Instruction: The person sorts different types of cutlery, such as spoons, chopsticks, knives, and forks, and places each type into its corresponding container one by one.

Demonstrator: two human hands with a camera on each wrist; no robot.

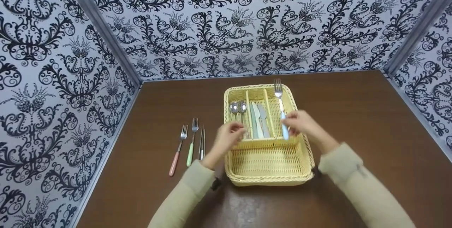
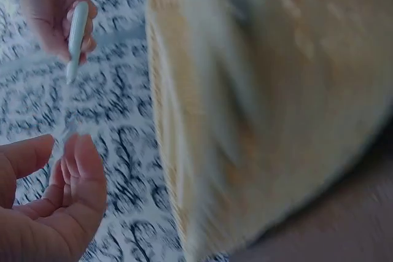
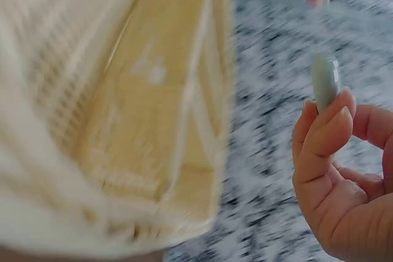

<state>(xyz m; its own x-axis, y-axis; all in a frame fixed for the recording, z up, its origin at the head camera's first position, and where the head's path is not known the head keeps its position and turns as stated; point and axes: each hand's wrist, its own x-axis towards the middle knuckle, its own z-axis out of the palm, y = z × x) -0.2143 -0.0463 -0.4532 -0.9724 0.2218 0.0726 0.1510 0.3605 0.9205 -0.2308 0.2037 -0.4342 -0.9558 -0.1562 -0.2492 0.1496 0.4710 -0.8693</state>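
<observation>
The right hand (image 1: 298,122) pinches a blue-handled fork (image 1: 285,133) over the basket (image 1: 268,179), maybe putting it away; next, lower it. Left hand (image 1: 229,136) is loose, empty.

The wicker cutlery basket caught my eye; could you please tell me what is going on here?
A person's right hand holds a blue-handled fork above the right compartment of the wicker cutlery basket. The left hand, apparently empty, hovers over the left compartment, where spoons lie; knives lie in the middle one. A pink-handled fork, green-handled fork and metal chopsticks lie left of the basket.
</observation>
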